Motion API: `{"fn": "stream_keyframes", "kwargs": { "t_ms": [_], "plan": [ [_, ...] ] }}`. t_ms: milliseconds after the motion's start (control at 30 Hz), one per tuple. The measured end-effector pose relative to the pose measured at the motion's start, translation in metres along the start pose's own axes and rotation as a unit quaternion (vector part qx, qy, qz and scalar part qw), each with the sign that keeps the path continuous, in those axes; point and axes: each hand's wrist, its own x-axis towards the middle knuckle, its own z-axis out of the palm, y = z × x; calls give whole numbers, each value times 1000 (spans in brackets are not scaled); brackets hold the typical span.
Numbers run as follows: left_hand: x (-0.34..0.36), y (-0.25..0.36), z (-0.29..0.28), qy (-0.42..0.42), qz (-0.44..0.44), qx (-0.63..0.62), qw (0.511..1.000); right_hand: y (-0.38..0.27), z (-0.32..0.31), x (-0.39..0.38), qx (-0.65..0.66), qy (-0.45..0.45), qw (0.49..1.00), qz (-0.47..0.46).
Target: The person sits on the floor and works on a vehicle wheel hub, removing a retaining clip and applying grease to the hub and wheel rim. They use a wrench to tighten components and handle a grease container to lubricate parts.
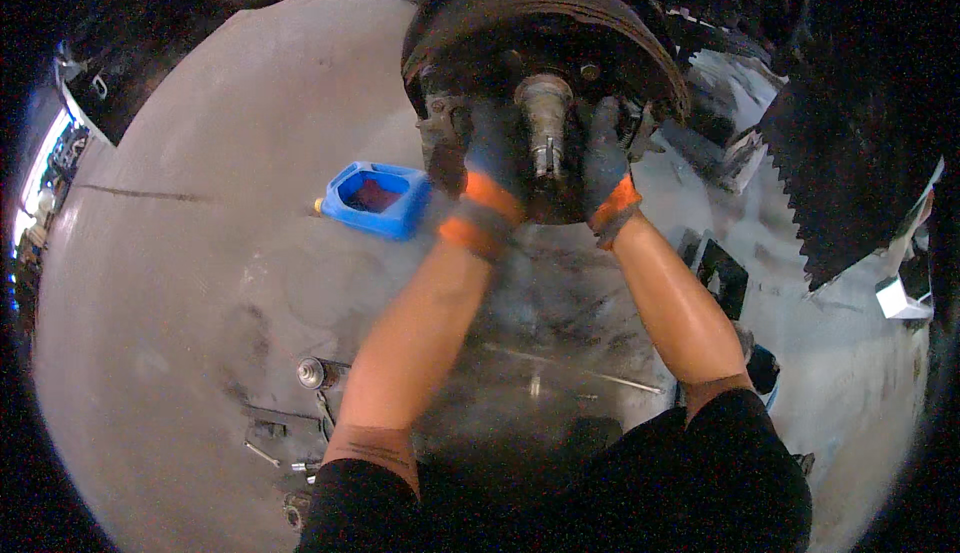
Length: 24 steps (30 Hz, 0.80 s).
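Note:
A dark, rusty drum brake assembly (545, 18), round at its rim, hangs at the top middle. From its centre a bare metal spindle (546, 123) sticks out toward me. My left hand (492, 148), in a dark glove with an orange cuff, reaches up to the brake's left side, close beside the spindle, and is smeared by motion. On the spindle's other side my right hand (605, 158), gloved alike, touches the brake's lower right part. The fingers of both hands merge into the dark parts, so their grip is hidden.
A blue drain container (405, 215) with dark reddish fluid lies on the concrete floor to the left. Lower left are a metal cylinder-shaped part (312, 373) and several loose tools. A long thin rod (630, 384) lies beneath my arms. Dark jagged-edged panel (840, 183) stands right.

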Motion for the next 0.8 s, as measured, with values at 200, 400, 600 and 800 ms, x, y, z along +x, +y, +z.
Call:
{"fn": "stream_keyframes", "kwargs": {
  "t_ms": [200,400,600,800],
  "plan": [
    [-26,32,34,3,-71,-118,991,-11,13,-16,20,4,1000,-13],
    [-9,24,8,-64,9,3,998,-6,8,-10,23,-14,999,-30],
    [-10,24,19,-36,1,54,998,4,-8,1,15,-42,999,-21],
    [-1,24,3,-71,-30,23,997,3,-15,5,13,-47,999,-7]
  ]
}}
